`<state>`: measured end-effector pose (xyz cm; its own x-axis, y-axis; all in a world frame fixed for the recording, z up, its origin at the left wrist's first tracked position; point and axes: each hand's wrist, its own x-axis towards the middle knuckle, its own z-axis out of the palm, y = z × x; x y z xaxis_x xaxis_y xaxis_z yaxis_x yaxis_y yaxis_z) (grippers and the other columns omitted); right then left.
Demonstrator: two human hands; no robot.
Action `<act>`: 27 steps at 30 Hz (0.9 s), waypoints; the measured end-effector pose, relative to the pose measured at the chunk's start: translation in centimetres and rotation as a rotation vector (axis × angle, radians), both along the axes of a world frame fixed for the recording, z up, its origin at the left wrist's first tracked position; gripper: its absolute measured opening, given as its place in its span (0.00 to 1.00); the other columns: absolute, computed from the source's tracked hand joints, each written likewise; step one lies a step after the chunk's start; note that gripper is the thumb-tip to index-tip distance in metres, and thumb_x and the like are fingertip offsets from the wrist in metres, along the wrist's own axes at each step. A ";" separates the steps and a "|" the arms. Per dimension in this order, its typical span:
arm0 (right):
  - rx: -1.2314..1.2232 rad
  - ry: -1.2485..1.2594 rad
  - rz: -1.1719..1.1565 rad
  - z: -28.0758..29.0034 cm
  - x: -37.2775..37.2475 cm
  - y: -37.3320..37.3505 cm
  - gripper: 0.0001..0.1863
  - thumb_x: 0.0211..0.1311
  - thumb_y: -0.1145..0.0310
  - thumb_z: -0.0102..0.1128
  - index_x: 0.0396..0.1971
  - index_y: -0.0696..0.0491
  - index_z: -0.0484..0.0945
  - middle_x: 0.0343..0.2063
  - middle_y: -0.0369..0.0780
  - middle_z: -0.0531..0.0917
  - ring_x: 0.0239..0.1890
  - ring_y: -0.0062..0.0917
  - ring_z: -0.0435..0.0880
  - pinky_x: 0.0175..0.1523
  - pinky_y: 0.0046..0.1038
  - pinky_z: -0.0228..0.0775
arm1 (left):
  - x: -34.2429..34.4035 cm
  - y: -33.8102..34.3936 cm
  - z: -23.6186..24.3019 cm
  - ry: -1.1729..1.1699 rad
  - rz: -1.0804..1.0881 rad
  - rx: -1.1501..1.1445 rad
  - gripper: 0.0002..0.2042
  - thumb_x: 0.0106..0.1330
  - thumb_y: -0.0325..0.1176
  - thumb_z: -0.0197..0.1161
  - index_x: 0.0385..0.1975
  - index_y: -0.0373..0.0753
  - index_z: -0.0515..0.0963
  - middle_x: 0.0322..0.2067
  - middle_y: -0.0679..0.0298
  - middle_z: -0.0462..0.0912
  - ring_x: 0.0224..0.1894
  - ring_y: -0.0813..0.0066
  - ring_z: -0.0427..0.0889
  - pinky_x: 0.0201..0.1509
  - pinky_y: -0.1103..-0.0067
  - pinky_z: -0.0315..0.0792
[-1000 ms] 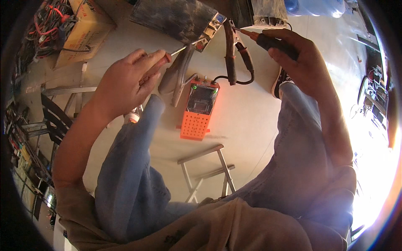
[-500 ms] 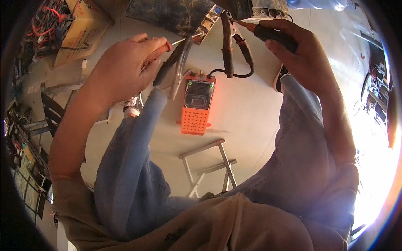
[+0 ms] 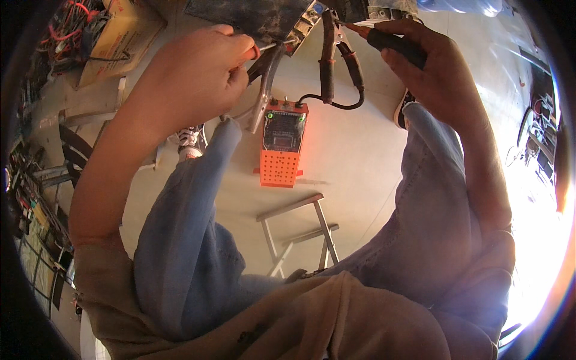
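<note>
My left hand (image 3: 192, 84) is closed around the red handle of a screwdriver (image 3: 254, 52). Its metal shaft reaches to the near end of a dark, dusty battery (image 3: 249, 21), beside a clamp (image 3: 264, 90). My right hand (image 3: 444, 78) grips a black-handled screwdriver (image 3: 393, 48) with an orange collar. That tool's tip lies near the jaws of a second clamp (image 3: 327, 69), which hangs by the battery's corner; whether they touch I cannot tell. A black cable runs from this clamp to an orange box (image 3: 281, 171) with a dark panel and green lights.
A second dark unit (image 3: 390, 11) stands at the far edge, right of the battery. Far left, a cardboard box (image 3: 117, 45) sits beside tangled red and black wires (image 3: 66, 27). A metal-legged stool frame (image 3: 294, 207) is between my legs, and another metal frame (image 3: 90, 126) stands left.
My left hand and its screwdriver have moved right and slightly away from me. The left clamp's handles have shifted right. My right hand stays nearly in place.
</note>
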<state>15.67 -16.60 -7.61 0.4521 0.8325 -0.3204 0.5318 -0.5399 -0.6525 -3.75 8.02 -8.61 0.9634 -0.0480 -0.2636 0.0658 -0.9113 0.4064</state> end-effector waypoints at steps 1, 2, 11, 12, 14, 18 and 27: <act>-0.011 -0.010 -0.021 0.1 -0.1 0.1 0.16 0.67 0.69 0.60 0.53 0.50 0.77 0.37 0.40 0.85 0.35 0.20 0.81 0.46 0.23 0.73 | 0.1 0.0 -0.4 -0.030 -0.012 -0.014 0.12 0.57 0.30 0.59 0.41 0.38 0.77 0.32 0.52 0.79 0.34 0.48 0.79 0.39 0.62 0.74; -0.020 -0.023 -0.041 0.2 -0.3 0.3 0.16 0.66 0.69 0.60 0.53 0.50 0.78 0.36 0.40 0.85 0.35 0.20 0.80 0.46 0.23 0.73 | 0.2 -0.1 -0.6 -0.063 -0.023 -0.024 0.11 0.57 0.30 0.59 0.39 0.38 0.77 0.31 0.53 0.79 0.32 0.48 0.78 0.38 0.61 0.74; -0.040 -0.015 -0.083 2.4 -1.5 2.2 0.12 0.58 0.71 0.58 0.41 0.57 0.80 0.29 0.52 0.82 0.32 0.39 0.85 0.39 0.36 0.76 | 0.0 -3.1 0.1 -0.007 -0.024 0.168 0.08 0.56 0.33 0.60 0.34 0.38 0.77 0.26 0.56 0.76 0.27 0.55 0.80 0.33 0.64 0.76; -0.059 -0.009 -0.088 2.6 -1.7 2.4 0.12 0.58 0.72 0.58 0.41 0.57 0.80 0.28 0.52 0.82 0.32 0.40 0.85 0.39 0.35 0.76 | 0.0 -3.3 0.1 -0.007 -0.033 0.195 0.09 0.57 0.33 0.60 0.34 0.37 0.77 0.26 0.56 0.76 0.27 0.55 0.80 0.32 0.64 0.76; -0.045 -0.001 -0.084 2.5 -1.6 2.4 0.12 0.57 0.73 0.58 0.41 0.58 0.80 0.28 0.52 0.82 0.31 0.41 0.85 0.38 0.35 0.76 | 0.2 -3.2 0.3 -0.031 -0.030 0.211 0.08 0.58 0.33 0.60 0.32 0.36 0.77 0.25 0.56 0.76 0.26 0.57 0.81 0.31 0.65 0.76; 0.022 -0.027 -0.055 2.3 -1.2 2.3 0.11 0.56 0.73 0.59 0.39 0.58 0.80 0.26 0.51 0.82 0.30 0.43 0.84 0.38 0.35 0.76 | 0.8 -3.1 0.7 -0.033 -0.020 0.178 0.07 0.57 0.33 0.61 0.29 0.36 0.78 0.24 0.56 0.76 0.26 0.56 0.81 0.31 0.65 0.76; -0.039 -0.158 -0.001 2.5 -1.6 2.7 0.12 0.55 0.72 0.62 0.41 0.55 0.80 0.30 0.49 0.83 0.33 0.44 0.84 0.39 0.38 0.76 | 1.1 -3.4 0.7 -0.036 -0.114 0.262 0.09 0.58 0.34 0.60 0.33 0.36 0.77 0.25 0.58 0.76 0.26 0.58 0.81 0.29 0.67 0.77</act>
<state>14.02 -13.86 -5.10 0.5005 0.8200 -0.2777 0.6252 -0.5642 -0.5393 -2.64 4.58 -7.90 0.9648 -0.0912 -0.2465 -0.0533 -0.9863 0.1564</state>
